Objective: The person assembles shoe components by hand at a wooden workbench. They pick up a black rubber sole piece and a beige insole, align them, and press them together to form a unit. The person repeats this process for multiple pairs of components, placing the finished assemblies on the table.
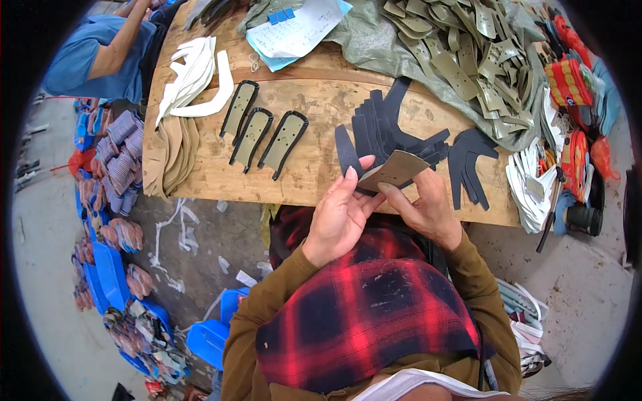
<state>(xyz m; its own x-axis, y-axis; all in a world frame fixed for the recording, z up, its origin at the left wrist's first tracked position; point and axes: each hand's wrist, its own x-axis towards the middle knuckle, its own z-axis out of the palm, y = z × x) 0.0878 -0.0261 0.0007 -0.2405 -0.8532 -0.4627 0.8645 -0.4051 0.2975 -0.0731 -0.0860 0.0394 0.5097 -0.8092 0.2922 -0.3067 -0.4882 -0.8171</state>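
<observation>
Both forearms come up from the lower edge in brown sleeves and meet in front of the body, wrists close together. The left hand (341, 214) is raised with its back to the camera, fingers long and nearly straight, thumb pointing up. The right hand (428, 210) lies just beside it, knuckles outward, fingers curled in a pinching grip, though its fingertips seem partly hidden from this view.
</observation>
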